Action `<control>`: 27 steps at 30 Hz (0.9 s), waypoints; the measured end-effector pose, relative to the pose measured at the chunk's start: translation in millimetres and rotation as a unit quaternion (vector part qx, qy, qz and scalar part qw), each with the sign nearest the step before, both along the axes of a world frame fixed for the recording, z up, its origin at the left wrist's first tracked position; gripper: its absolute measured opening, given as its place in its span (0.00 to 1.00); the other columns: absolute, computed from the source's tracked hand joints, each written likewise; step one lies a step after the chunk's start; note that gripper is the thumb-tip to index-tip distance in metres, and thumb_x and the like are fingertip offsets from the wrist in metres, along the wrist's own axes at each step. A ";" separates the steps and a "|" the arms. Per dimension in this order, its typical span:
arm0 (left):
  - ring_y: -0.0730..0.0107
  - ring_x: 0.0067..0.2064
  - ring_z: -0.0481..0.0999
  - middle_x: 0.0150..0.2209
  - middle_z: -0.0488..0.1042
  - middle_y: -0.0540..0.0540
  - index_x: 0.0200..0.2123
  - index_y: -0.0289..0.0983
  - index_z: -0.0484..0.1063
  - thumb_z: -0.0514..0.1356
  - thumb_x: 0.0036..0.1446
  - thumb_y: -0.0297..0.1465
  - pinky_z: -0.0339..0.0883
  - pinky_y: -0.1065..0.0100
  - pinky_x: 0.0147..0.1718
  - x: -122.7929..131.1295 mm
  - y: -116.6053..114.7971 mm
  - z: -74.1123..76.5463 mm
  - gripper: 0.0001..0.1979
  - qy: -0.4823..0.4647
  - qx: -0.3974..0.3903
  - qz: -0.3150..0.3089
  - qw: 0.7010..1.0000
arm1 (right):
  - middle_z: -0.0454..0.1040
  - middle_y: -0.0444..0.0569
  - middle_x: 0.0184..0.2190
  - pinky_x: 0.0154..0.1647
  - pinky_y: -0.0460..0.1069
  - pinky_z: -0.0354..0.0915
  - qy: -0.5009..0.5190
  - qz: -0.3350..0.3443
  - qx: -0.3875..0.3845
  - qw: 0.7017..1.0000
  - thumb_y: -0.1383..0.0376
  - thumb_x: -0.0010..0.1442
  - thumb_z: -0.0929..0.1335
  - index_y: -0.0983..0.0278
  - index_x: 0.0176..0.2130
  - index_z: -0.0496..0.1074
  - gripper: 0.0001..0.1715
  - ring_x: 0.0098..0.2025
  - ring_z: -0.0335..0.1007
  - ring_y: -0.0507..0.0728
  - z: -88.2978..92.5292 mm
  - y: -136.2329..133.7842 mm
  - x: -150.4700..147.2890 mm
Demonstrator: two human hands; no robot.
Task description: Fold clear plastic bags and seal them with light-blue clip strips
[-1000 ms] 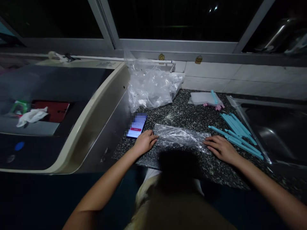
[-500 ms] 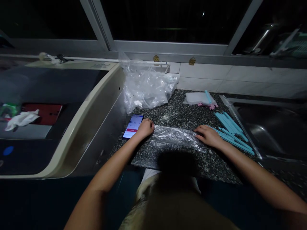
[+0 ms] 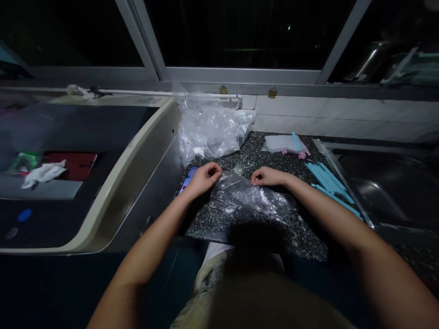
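Note:
A clear plastic bag [image 3: 236, 194] hangs crumpled between my two hands, just over the dark speckled counter [image 3: 206, 228]. My left hand [image 3: 205, 177] pinches its upper left corner between thumb and fingers. Farther along the top edge, my right hand [image 3: 269, 177] has its fingertips closed on the plastic. Partly covered by my left hand and wrist is a lit phone [image 3: 190, 176] lying on the counter. Several light blue strips [image 3: 327, 178] lie beyond my right forearm, beside the sink.
A heap of clear plastic bags [image 3: 216, 130] rests against the back wall. Nearby lies a whitish packet [image 3: 283, 143] with a blue strip and something pink. A metal sink [image 3: 380, 192] is on the right, a washing machine [image 3: 137, 155] on the left.
My right hand has moved left along the top edge, closer to my left hand. The bag was stretched flat before and is now slack and lifted. My left hand has risen slightly.

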State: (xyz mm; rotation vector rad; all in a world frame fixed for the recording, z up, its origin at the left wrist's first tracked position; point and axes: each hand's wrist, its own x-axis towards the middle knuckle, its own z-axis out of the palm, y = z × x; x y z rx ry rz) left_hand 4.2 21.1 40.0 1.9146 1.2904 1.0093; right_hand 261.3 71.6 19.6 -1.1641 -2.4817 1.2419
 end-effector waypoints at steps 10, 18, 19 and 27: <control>0.74 0.29 0.67 0.25 0.69 0.51 0.27 0.35 0.68 0.56 0.47 0.32 0.62 0.72 0.30 39.0 -18.2 18.3 0.06 -0.034 0.042 -0.012 0.998 | 0.60 0.38 0.17 0.23 0.43 0.50 0.044 -0.062 0.023 0.997 0.65 0.43 0.64 0.67 0.22 0.66 0.06 0.21 0.52 0.46 -11.8 -9.8 -12.7; 0.76 0.25 0.67 0.24 0.69 0.51 0.28 0.35 0.68 0.56 0.48 0.28 0.63 0.73 0.27 119.9 -40.1 -13.1 0.03 -0.076 -0.027 -0.034 0.996 | 0.65 0.38 0.16 0.22 0.43 0.55 0.093 -0.036 -0.092 0.991 0.66 0.38 0.66 0.67 0.21 0.66 0.05 0.20 0.59 0.47 -23.5 2.8 -11.8; 0.75 0.26 0.68 0.24 0.70 0.50 0.30 0.35 0.68 0.56 0.48 0.28 0.64 0.73 0.28 127.7 -44.5 -15.5 0.04 -0.088 -0.037 -0.044 0.994 | 0.66 0.38 0.15 0.21 0.43 0.55 0.093 -0.039 -0.115 0.988 0.66 0.39 0.66 0.67 0.21 0.66 0.05 0.19 0.58 0.47 -23.2 3.6 -10.7; 0.68 0.43 0.71 0.40 0.71 0.44 0.43 0.37 0.65 0.47 0.56 0.30 0.64 0.63 0.45 76.9 -40.1 -30.9 0.13 -0.120 0.060 0.112 0.985 | 0.66 0.39 0.17 0.22 0.42 0.54 0.173 -0.156 -0.088 0.968 0.65 0.39 0.67 0.67 0.23 0.67 0.07 0.21 0.57 0.46 -17.3 2.5 13.6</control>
